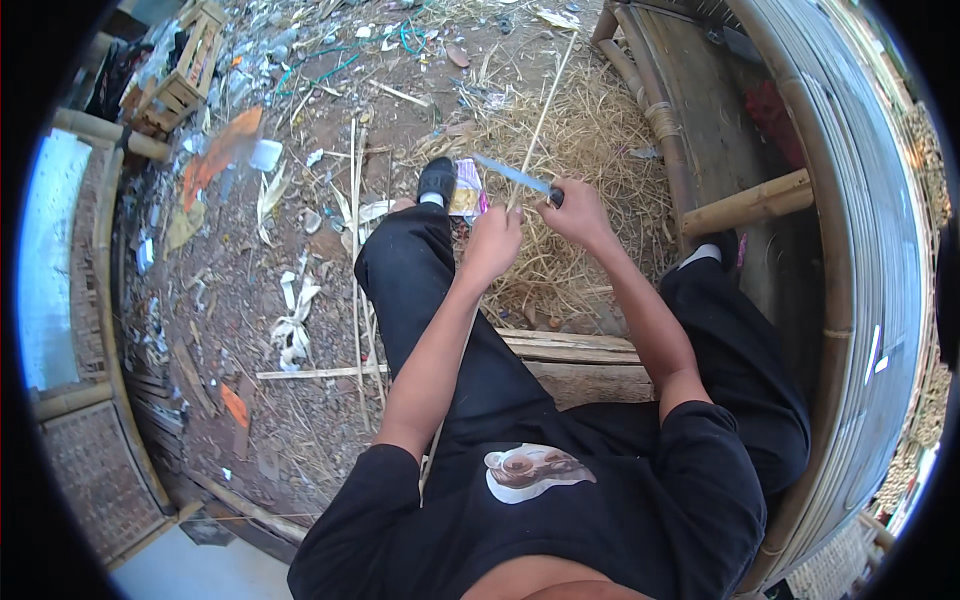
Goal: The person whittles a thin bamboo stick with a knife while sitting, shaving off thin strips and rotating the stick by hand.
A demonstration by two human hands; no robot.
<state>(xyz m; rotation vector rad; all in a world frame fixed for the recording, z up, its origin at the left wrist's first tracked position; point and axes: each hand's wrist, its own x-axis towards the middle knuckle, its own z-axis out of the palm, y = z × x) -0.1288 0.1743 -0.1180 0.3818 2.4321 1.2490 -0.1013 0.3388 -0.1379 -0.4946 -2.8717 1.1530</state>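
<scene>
My left hand (493,238) is closed around a long, thin bamboo strip (546,112). The strip runs from the far ground, through my grip and back under my left forearm to my lap. My right hand (577,213) grips the dark handle of a knife (512,174). Its pale blade points to the left and lies across the strip, just beyond my left hand; whether the edge bites into it I cannot tell. Beneath my hands lies a heap of thin straw-coloured shavings (590,150).
A bamboo bench frame (745,205) stands close on my right. More strips (356,200) lie on the littered ground left of my left leg. A wooden crate (182,75) stands at the far left, and a pink and white packet (467,190) lies beside my left shoe.
</scene>
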